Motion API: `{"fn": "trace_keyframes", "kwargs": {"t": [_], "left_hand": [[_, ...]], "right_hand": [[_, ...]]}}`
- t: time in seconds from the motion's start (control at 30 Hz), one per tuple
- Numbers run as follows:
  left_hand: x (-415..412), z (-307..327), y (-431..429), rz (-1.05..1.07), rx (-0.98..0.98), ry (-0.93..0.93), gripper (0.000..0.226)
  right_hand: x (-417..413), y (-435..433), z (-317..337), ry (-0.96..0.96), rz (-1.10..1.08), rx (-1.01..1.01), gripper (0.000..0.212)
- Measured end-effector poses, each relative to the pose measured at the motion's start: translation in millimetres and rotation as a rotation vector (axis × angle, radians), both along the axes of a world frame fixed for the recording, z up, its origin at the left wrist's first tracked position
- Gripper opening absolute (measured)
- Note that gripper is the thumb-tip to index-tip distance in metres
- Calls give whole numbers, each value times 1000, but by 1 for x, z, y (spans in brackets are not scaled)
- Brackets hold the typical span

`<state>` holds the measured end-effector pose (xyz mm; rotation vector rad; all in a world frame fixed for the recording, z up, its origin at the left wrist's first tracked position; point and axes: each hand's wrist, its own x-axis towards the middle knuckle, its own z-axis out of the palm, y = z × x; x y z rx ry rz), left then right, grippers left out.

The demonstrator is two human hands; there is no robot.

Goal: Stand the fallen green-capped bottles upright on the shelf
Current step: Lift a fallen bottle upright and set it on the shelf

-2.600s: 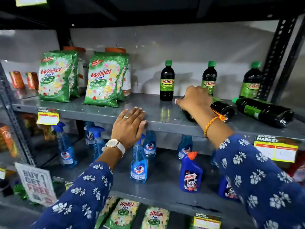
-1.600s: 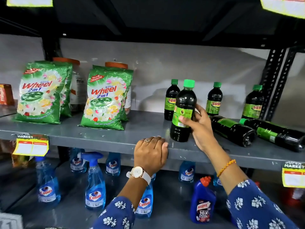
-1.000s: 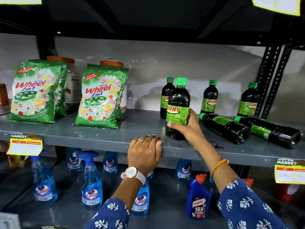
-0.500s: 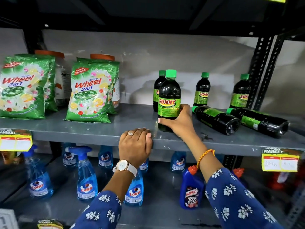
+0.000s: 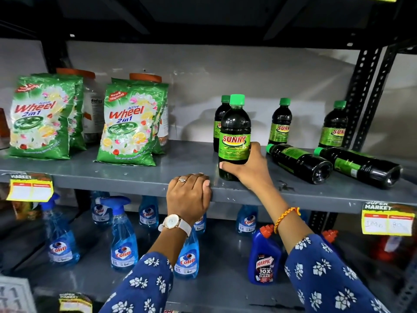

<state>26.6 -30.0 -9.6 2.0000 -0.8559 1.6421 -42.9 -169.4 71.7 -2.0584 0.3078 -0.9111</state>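
- The front bottle (image 5: 234, 136) stands upright near the front edge of the shelf (image 5: 140, 177), label facing out; a moment ago it was still being lifted and turned, and now its base rests on the metal.
- The right hand (image 5: 246, 166) has its grip clamped around the lower body of this bottle, thumb across the front, fingers (image 5: 255, 146) behind the label.
- The left hand (image 5: 190, 195) has its grip curled together over the shelf lip, holding no bottle, as it did earlier.
- Two fallen bottles (image 5: 300, 162) (image 5: 358, 167) lie on their sides just right of the hand, caps pointing far-left, touching or nearly so.
- Three upright bottles (image 5: 281, 125) stand along the far wall.
- Judgement: one bottle is righted and ready for release; two remain to be stood up.
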Motion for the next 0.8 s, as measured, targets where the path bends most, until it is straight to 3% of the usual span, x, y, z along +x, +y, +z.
{"fn": "trace_keyframes", "kwargs": {"t": [0.2,0.5,0.67,0.7,0.8], "left_hand": [[-2,1,0,-5,-4,1,47],[-5,1,3,-25,35,57,34],[-16,-3,-2,-135,-125,180,40],[-24,-2,-5,-194,-179,185,42],[-63,10,-26,-410,-183,83,44]], "right_hand": [[-18,7,-2,-16,12,-11,64],[-27,16,-5,-39,5,-48,65],[-37,8,-4,1,0,20,103],[-42,0,-1,-24,-54,31,99],[-63,-35,17,-150,-284,-116,59]]}}
